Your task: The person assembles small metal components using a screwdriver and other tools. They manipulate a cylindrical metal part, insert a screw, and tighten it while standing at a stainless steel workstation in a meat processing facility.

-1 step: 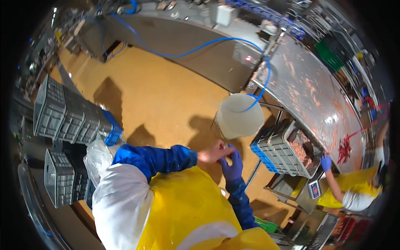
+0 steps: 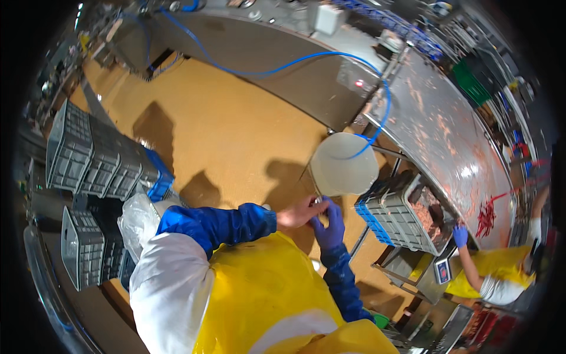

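In front of my yellow apron (image 2: 265, 277) my hands meet over the floor, beside a white bucket (image 2: 330, 144). My left hand (image 2: 299, 213) is bare, its fingers pinched together against the fingertips of the other hand. A purple glove covers my right hand (image 2: 331, 227), whose thumb and fingers curl inward in a pinch. Something small and pale may sit between the fingertips, too small to make out. Both forearms wear blue sleeves. A blue hose (image 2: 386, 100) runs down into the bucket, which looks to contain cloudy liquid.
To the right, a grey crate (image 2: 392, 227) with pinkish meat (image 2: 424, 215) stands beside a steel table (image 2: 413, 118) strewn with scraps. A co-worker's gloved hand (image 2: 460, 236) touches its edge. Stacked grey crates (image 2: 109, 156) stand left, near a clear plastic bag (image 2: 138, 221).
My hands have drawn closer together, and the right fingers now press nearer the left fingertips. The surroundings have shifted slightly in view.
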Tool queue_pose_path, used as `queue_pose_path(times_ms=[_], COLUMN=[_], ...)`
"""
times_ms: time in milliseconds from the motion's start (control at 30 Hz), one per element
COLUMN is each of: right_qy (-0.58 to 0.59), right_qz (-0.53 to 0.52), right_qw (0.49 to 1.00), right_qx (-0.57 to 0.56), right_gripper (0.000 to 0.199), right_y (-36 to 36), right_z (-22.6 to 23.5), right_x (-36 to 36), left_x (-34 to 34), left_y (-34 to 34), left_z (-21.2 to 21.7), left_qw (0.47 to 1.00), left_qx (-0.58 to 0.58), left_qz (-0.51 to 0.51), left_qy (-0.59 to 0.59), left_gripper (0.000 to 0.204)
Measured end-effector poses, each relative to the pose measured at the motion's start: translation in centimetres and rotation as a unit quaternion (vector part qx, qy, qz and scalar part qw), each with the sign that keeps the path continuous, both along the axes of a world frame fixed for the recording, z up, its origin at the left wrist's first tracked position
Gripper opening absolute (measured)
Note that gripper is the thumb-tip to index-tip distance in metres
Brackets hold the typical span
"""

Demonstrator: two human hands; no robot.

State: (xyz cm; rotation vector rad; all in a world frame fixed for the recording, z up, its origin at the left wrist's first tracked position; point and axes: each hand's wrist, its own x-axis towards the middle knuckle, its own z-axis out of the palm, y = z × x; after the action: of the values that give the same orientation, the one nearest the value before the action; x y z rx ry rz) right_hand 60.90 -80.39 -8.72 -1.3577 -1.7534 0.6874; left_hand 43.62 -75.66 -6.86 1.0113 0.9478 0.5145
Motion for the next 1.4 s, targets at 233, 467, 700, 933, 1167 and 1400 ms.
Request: queue_pose_path(times_ms=[233,467,700,933,1167,1400], right_qy=[0.149,0.233,0.216,0.162,-0.157,-0.438], right_qz=[0.120,0.188,0.216,0.403,0.148,0.151], right_qw=[0.977,0.894,0.889,0.821,0.975,0.825], right_qx=[-0.096,-0.333,-0.340,-0.371,0.050,0.325], right_gripper=[0.035,0.026,0.025,0.030,0.035,0.036], right_y=[14.9,28.2,44.9,61.8,87.0,97.4], right_z=[2.8,1.5,1.5,4.0,1.9,-4.5], right_x=[-16.0,-26.3,-36.0,-43.4,-48.1,-50.9], left_x=[-17.1,-29.1,-35.7,-43.0,-50.4,-56.5], left_y=[5.6,17.8,32.6,42.9,53.8,66.8], left_z=[1.2,1.4,0.4,2.4,-1.5,0.0], left_qw=[0.926,0.880,0.878,0.881,0.923,0.938], left_qx=[0.355,0.414,0.338,0.202,0.072,-0.018], left_qz=[0.125,0.141,0.339,0.424,0.337,0.218], left_qy=[-0.012,0.184,0.008,-0.054,-0.171,-0.269], left_gripper=[0.047,0.030,0.020,0.017,0.034,0.040])
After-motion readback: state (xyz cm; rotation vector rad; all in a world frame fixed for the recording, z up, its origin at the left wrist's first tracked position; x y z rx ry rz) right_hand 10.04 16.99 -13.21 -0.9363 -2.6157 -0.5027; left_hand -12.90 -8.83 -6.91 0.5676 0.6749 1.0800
